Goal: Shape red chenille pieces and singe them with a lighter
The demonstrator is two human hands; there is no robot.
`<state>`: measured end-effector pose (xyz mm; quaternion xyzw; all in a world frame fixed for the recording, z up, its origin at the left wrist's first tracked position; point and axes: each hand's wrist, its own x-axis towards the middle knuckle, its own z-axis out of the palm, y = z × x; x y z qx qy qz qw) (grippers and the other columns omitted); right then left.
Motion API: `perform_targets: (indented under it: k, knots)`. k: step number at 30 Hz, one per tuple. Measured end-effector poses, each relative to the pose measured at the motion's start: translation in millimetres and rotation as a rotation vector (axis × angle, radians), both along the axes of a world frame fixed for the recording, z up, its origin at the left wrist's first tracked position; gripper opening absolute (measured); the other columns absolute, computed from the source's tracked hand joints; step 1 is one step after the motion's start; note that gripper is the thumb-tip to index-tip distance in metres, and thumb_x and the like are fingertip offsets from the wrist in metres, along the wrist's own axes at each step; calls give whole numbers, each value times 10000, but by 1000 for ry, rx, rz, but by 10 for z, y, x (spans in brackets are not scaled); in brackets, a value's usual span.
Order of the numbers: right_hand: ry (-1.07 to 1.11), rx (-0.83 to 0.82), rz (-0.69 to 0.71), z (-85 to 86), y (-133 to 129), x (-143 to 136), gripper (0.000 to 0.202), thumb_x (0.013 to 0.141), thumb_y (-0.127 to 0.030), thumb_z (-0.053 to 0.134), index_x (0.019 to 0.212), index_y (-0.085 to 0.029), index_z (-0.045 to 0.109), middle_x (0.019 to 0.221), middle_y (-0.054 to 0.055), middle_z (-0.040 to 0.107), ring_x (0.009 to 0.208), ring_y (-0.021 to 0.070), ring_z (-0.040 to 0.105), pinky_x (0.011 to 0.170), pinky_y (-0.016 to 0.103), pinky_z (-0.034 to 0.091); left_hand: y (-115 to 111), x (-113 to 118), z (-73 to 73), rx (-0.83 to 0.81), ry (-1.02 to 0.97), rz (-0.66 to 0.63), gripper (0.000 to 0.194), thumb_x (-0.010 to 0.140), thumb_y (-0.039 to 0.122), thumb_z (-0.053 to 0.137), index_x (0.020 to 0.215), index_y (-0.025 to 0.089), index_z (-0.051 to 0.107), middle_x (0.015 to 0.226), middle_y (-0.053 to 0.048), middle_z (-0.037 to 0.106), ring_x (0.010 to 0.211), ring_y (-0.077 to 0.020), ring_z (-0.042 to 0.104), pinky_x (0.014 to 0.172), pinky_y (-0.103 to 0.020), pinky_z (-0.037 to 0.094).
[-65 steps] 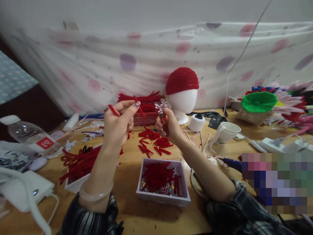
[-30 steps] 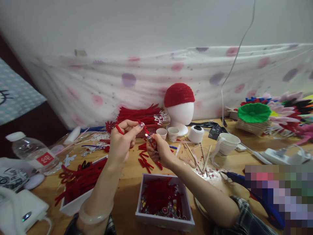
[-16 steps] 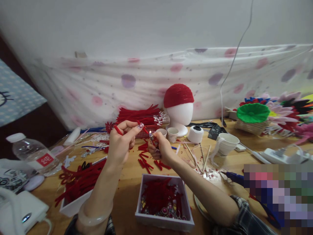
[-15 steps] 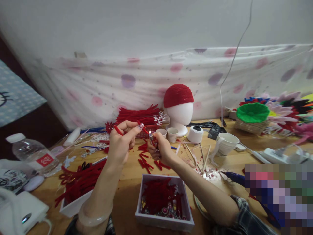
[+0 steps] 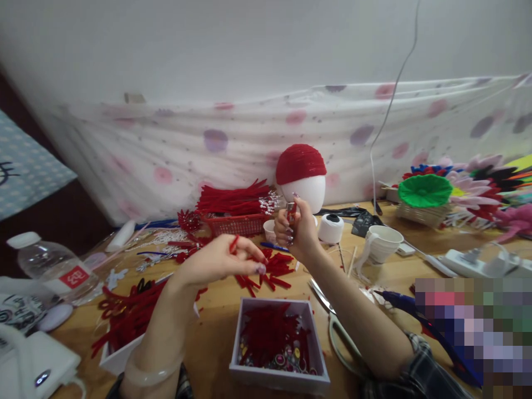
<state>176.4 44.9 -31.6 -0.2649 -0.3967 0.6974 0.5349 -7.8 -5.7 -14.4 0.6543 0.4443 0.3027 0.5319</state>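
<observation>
My left hand [image 5: 226,257] is bent low over a pile of short red chenille stem pieces [image 5: 276,266] on the table. A red chenille stem piece [image 5: 234,244] shows between its curled fingers, while thumb and fingertips point at the pile; whether they touch it is unclear. My right hand [image 5: 301,230] grips a lighter [image 5: 291,211] upright in front of the white foam head [image 5: 310,191], and no flame shows. Below the hands stands a white box [image 5: 279,372] holding red fuzzy pieces and small gems.
A red basket [image 5: 236,225] of red chenille stems stands behind the pile. Scissors [image 5: 343,341] lie by my right forearm. Paper cups [image 5: 383,244], a thread spool [image 5: 331,229] and a power strip [image 5: 467,265] are on the right. At left are a bottle [image 5: 58,266] and another box [image 5: 120,354].
My left hand has moved down and right, away from the lighter, to the red pieces. My right hand has lifted the lighter up and right, and its flame is gone.
</observation>
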Motion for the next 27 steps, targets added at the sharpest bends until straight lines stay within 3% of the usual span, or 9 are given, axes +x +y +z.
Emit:
perform_targets:
  k: [2, 5, 9, 12, 15, 18, 22, 24, 27]
  knots:
    - [-43, 19, 25, 16, -9, 11, 624, 870, -704, 382, 483, -216, 343, 393, -67, 236, 347, 64, 153, 330, 205, 124, -12, 21, -23, -12, 89, -105, 245, 567, 198, 799, 786, 144, 704, 493, 112, 346, 455, -53, 275, 446, -195, 205]
    - [-200, 125, 57, 13, -80, -25, 611, 802, -744, 498, 522, -204, 435, 403, -79, 258, 357, 60, 167, 347, 214, 122, -23, 76, -41, 22, 48, -51, 147, 617, 192, 738, 752, 164, 685, 507, 98, 337, 458, -65, 239, 432, -213, 144]
    - [-496, 452, 44, -26, -221, -94, 362, 719, -485, 778, 716, -161, 617, 567, -34, 517, 507, 92, 417, 465, 214, 328, -47, 138, -19, 46, -51, 22, 112, 614, 112, 681, 629, 193, 605, 501, 78, 359, 429, -63, 216, 391, -225, 93]
    - [-574, 553, 58, -41, -276, -113, 258, 777, -397, 732, 777, -149, 659, 712, 21, 639, 639, 138, 536, 584, 253, 421, -71, 157, -8, 52, -93, 73, 151, 596, 72, 667, 631, 200, 595, 490, 81, 373, 409, -62, 230, 365, -217, 109]
    - [-602, 595, 16, -32, -286, -105, 241, 831, -387, 676, 787, -150, 662, 720, 22, 639, 645, 141, 538, 595, 257, 421, -87, 147, -32, 46, -39, 130, 137, 629, 108, 676, 652, 205, 582, 478, 88, 373, 401, -67, 237, 349, -204, 126]
    - [-596, 643, 61, -20, -286, -96, 236, 849, -369, 652, 766, -148, 652, 708, 13, 618, 641, 132, 517, 594, 253, 408, -87, 131, -56, 25, 14, 149, 116, 663, 149, 686, 710, 201, 593, 489, 92, 386, 399, -66, 243, 344, -192, 133]
    - [-544, 581, 14, -35, -253, -110, 235, 779, -357, 709, 718, -148, 620, 640, -13, 563, 586, 110, 467, 537, 233, 356, -62, 133, -26, 34, -58, 160, 198, 659, 165, 728, 828, 180, 626, 499, 99, 438, 382, -48, 241, 346, -182, 142]
    - [-454, 452, -35, -64, -218, -133, 270, 735, -382, 737, 702, -157, 592, 534, -54, 463, 485, 81, 364, 459, 221, 265, -42, 134, -2, 92, -153, 215, 256, 660, 200, 752, 885, 170, 634, 554, 72, 542, 370, -32, 240, 347, -182, 139]
    - [-241, 237, 31, -117, -175, -184, 311, 682, -403, 760, 716, -176, 550, 460, -113, 303, 415, 51, 189, 412, 222, 125, -4, 120, 1, 226, -290, 340, 298, 671, 298, 783, 908, 161, 665, 622, 38, 608, 366, -21, 264, 350, -180, 172]
